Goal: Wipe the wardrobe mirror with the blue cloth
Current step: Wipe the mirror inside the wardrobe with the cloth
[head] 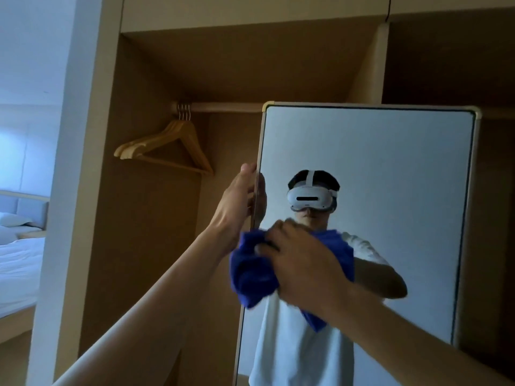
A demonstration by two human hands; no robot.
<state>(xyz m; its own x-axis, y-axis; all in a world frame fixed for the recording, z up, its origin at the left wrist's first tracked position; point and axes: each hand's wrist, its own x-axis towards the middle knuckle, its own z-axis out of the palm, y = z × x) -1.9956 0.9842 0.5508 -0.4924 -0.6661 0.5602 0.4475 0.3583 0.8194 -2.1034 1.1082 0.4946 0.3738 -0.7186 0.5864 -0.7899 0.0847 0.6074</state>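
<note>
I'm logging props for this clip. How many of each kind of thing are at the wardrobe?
Mirror: 1
Blue cloth: 1
Wooden hangers: 3, counted by their hooks
Rail: 1
Total: 6

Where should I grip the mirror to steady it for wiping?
Grip the mirror by its left upright edge, coming in from the left, where the left hand now holds it. That edge stands free in front of the open wardrobe, thin enough to wrap round, and it leaves the glass clear for the right hand and cloth.
</note>
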